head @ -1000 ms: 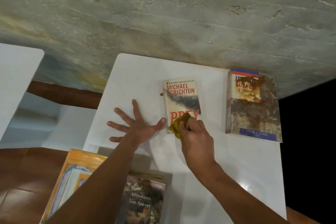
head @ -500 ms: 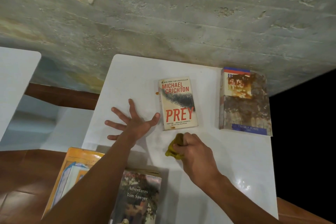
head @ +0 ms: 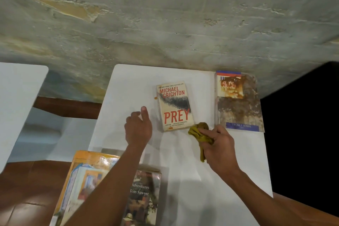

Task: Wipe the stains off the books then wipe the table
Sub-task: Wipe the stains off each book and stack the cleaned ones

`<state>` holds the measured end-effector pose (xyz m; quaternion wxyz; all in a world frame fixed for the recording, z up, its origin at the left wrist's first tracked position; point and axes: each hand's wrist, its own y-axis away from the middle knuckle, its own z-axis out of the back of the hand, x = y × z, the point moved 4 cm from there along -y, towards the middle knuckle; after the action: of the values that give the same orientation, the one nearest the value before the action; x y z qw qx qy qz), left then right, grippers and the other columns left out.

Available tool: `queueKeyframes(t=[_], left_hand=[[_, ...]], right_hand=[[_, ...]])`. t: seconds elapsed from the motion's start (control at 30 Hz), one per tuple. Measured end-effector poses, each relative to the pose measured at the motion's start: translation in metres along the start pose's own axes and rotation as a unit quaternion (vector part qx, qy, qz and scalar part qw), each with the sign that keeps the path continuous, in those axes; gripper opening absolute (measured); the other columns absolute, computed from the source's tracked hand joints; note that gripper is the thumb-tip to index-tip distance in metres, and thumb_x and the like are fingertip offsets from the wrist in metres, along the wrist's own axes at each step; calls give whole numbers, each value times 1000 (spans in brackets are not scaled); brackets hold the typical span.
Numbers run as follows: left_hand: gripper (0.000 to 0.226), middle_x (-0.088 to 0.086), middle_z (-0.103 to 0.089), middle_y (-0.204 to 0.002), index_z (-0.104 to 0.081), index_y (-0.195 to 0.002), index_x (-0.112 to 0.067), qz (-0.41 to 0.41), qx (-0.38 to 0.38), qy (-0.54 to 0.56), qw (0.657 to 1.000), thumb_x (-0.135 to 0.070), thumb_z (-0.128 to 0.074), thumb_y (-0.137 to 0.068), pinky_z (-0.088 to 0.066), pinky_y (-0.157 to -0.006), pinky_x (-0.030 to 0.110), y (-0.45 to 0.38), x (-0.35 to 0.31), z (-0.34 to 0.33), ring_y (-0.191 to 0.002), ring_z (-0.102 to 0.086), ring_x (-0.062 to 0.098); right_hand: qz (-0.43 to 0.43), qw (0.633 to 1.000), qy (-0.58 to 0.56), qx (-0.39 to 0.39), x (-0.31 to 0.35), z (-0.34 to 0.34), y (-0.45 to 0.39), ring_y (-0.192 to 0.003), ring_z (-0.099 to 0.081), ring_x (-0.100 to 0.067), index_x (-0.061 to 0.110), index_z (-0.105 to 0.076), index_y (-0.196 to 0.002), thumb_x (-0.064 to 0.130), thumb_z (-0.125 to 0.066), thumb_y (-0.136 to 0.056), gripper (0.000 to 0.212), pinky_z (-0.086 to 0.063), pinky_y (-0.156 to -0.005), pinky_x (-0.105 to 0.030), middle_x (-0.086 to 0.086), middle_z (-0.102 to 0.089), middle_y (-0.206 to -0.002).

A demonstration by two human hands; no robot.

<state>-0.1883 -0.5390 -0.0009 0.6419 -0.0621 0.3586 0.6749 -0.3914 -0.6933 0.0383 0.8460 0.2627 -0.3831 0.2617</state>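
Note:
A white table (head: 132,82) carries the "Prey" paperback (head: 174,105) at its middle, with a small orange spot at the book's left edge. To the right lies a larger book with a brown-stained cover (head: 239,102). My right hand (head: 219,146) grips a crumpled yellow-green cloth (head: 200,134) just off the paperback's lower right corner, between the two books. Left of the paperback, my left hand (head: 138,126) is lifted off the table, fingers loosely curled and holding nothing.
Near the table's front left lie "The Adventures of Tom Sawyer" (head: 142,198) and a yellow-covered book (head: 86,176), partly under my left forearm. A rough concrete wall (head: 165,14) runs behind the table. Another white surface (head: 18,97) stands at the left.
My right hand slid the cloth off the "Prey" cover, down onto the table, then rightward. My left hand, earlier spread flat on the table, has risen with fingers drawn in.

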Motion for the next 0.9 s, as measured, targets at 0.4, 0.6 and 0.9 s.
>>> queueKeyframes(t=[0.4, 0.6, 0.9], left_hand=[[77, 6, -68, -94, -59, -115, -7, 111, 110, 77, 985, -74, -26, -95, -42, -55, 27, 12, -33, -43, -70, -61, 16], [78, 2, -72, -93, -60, -111, -12, 105, 157, 75, 979, -83, -48, -81, -54, -62, 30, 6, -42, -59, -79, -70, 19], [31, 0, -74, -88, -64, -86, -20, 61, 210, 169, 961, -49, -62, -95, -59, -89, 45, 13, -62, -89, -89, -72, 20]], right_hand=[[-77, 986, -145, -34, 0, 15, -18, -85, -62, -4, 27, -75, -97, 9, -79, -81, 24, -47, -74, -5, -2, -58, -93], [-94, 976, -199, -11, -2, 23, -30, -91, -65, -2, 29, -76, -100, 18, -80, -81, 23, -52, -75, -11, 4, -67, -104], [-91, 968, -229, -36, -3, 51, -40, -90, -66, 0, 20, -74, -111, 14, -75, -85, 27, -52, -69, -10, 8, -70, -102]])
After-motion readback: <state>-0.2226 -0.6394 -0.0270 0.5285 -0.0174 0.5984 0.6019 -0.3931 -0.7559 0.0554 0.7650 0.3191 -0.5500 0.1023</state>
